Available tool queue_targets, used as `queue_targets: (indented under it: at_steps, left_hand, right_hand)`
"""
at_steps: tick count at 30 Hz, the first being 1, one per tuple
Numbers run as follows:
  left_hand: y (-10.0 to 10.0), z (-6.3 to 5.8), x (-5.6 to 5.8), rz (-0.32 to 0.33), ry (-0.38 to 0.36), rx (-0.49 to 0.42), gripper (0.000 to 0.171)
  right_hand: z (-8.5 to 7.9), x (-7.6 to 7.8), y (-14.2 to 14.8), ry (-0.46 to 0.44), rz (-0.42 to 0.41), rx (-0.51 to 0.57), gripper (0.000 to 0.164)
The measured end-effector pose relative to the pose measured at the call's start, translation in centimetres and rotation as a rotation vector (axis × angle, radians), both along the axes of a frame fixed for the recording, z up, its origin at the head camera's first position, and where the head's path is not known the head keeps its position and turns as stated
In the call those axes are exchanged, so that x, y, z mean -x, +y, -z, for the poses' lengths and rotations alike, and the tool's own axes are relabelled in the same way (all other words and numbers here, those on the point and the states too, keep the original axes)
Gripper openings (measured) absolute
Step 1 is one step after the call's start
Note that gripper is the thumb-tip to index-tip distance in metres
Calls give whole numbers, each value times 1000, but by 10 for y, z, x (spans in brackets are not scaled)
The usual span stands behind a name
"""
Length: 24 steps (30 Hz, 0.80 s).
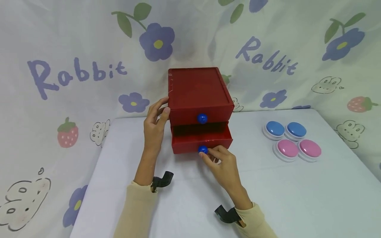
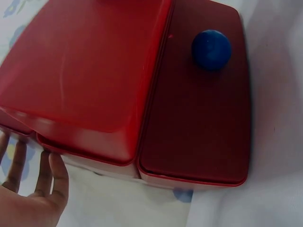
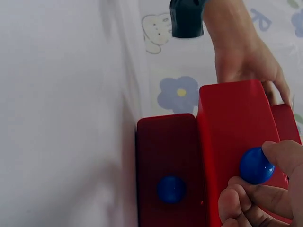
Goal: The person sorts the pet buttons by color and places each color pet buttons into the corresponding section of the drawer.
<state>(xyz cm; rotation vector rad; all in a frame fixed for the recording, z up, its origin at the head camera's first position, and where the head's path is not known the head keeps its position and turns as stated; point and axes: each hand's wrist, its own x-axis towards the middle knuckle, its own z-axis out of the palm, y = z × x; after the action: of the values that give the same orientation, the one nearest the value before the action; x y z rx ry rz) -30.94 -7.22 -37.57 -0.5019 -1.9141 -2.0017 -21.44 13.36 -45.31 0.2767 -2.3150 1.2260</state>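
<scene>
White table [image 1: 190, 198]. Red cabinet [image 1: 197, 87], far middle: presumably light, stiff plastic, liable to slide unless braced at its sides. Open drawer [image 1: 186, 147], jutting from the cabinet toward the near side: likely slick, best taken by its blue knob [image 1: 203, 149]. Left hand [image 1: 154, 130]: fingers loosely extended, rests against the cabinet's left side. Right hand [image 1: 224, 165]: just before the drawer, pinches the blue knob. Four round buttons [image 1: 287, 147]: right, well apart from both hands.
</scene>
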Motion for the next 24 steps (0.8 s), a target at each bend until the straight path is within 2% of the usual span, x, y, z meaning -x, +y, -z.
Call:
queue_targets:
  at_steps: [11,20,24]
  left_hand:
    - [-1,0,-1,5,-4,-8,41]
    - [2,-1,2,17,8,-16,41]
    - [1,-1,1,4,-1,-9,41]
  right_hand:
    - [5,-17,-1,36,-8,-2,17]
    - [9,-36,-1,103,-8,14,18]
    - [9,-41,0,101,-14,18,20]
